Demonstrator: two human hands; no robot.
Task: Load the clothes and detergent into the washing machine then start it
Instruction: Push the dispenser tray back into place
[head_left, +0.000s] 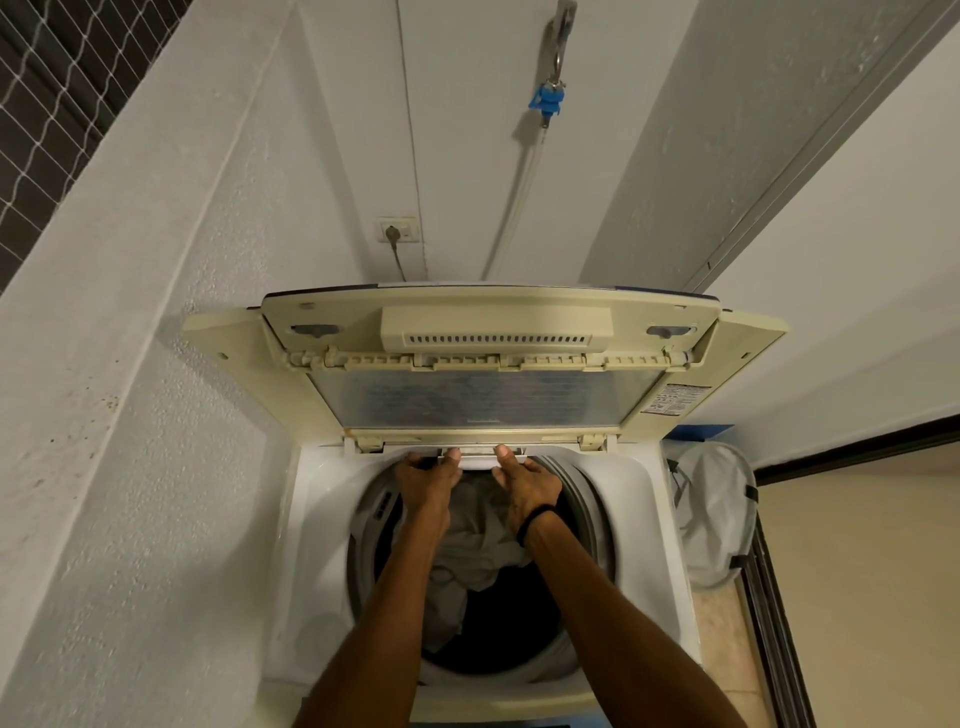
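A white top-loading washing machine (311, 519) stands in front of me with its folding lid (483, 395) raised against the wall. Grey clothes (478, 540) lie in the drum. Both my arms reach over the drum to its far rim. My left hand (428, 478) and my right hand (522, 483) rest with fingers on a small white drawer-like part (477, 459) just under the lid's hinge. Whether the fingers press or pull it is not clear. No detergent container is in view.
A white mesh laundry bag (717, 514) leans at the machine's right side. A wall socket (399, 231) with a plug sits above the machine, and a tap with a blue fitting (548, 101) feeds a hose. Walls close in on the left and back.
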